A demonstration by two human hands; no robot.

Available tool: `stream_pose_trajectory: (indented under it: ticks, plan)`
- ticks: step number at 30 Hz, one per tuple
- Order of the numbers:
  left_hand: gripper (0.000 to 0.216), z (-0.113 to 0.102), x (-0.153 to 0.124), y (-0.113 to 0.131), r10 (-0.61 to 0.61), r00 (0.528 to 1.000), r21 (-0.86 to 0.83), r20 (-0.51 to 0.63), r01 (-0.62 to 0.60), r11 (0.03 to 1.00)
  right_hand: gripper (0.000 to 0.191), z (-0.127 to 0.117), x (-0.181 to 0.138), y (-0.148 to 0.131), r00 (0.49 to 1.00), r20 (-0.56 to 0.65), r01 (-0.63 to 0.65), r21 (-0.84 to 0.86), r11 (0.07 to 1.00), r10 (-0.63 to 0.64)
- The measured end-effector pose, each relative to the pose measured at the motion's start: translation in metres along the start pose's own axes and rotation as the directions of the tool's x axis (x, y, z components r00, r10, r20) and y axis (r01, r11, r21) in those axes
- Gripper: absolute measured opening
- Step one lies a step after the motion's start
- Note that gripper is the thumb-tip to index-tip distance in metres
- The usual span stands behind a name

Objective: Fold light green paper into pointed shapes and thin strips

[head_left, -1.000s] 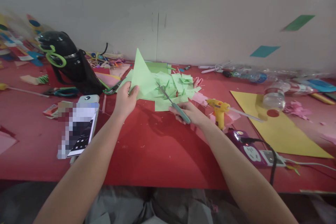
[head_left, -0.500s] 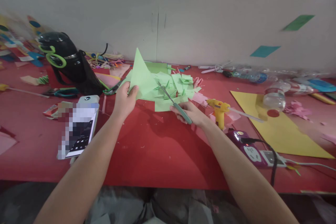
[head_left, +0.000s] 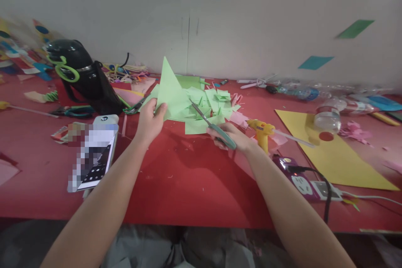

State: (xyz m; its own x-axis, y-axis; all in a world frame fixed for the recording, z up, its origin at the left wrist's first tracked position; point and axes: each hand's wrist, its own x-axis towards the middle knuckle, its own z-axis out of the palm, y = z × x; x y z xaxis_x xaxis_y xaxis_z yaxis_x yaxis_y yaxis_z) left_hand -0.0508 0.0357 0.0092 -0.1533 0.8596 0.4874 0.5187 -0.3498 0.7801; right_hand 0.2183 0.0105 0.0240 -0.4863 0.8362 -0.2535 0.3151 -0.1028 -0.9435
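Note:
My left hand (head_left: pixel 151 119) pinches a light green sheet of paper (head_left: pixel 170 90) at its lower left edge, its pointed corner standing up. In my right hand (head_left: pixel 232 136) is a pair of scissors (head_left: pixel 220 132) with green handles, the blades pointing up and left beside the sheet's right side. The blades look closed or nearly so; whether they touch the paper I cannot tell. Behind and under them lies a heap of green paper pieces (head_left: pixel 218 102), some folded or cut, on the red tabletop (head_left: pixel 185 176).
A phone (head_left: pixel 97 155) and a black bottle (head_left: pixel 83 71) stand on the left. To the right are a yellow glue gun (head_left: pixel 262 130), a purple power strip (head_left: pixel 297 176) with cords, a yellow sheet (head_left: pixel 339 159) and plastic bottles (head_left: pixel 328 117). A pale wall (head_left: pixel 251 21) rises behind.
My right hand and the scissors have shifted slightly right and down, away from the sheet. My left hand with the green paper has barely moved.

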Motion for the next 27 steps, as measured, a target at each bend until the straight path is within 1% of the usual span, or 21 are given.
stream_pose_trajectory:
  ticks: [4, 10, 15, 22, 27]
  plan:
    - [0.029, 0.002, -0.003, 0.005, -0.010, 0.998, -0.039, 0.056, 0.012, 0.999, 0.049, 0.001, 0.001, 0.004, 0.999, -0.016, 0.029, 0.003, 1.000, -0.029]
    - [0.031, 0.004, -0.006, 0.010, -0.050, 0.994, -0.081, 0.094, 0.058, 0.995, 0.051, 0.006, 0.002, 0.000, 0.998, -0.051, 0.027, 0.017, 0.999, -0.026]
    - [0.034, 0.005, -0.008, 0.014, -0.085, 0.992, -0.095, 0.096, 0.094, 0.991, 0.051, 0.008, 0.002, -0.002, 0.997, -0.058, 0.048, 0.014, 0.999, -0.047]
    - [0.030, 0.005, -0.008, 0.015, -0.096, 0.989, -0.132, 0.109, 0.110, 0.985, 0.050, 0.006, 0.004, 0.003, 0.997, -0.054, 0.052, -0.023, 0.998, -0.053]
    - [0.026, 0.005, -0.008, 0.014, -0.115, 0.987, -0.125, 0.111, 0.129, 0.984, 0.051, 0.006, 0.004, 0.004, 0.997, -0.059, 0.052, -0.056, 0.997, -0.055]
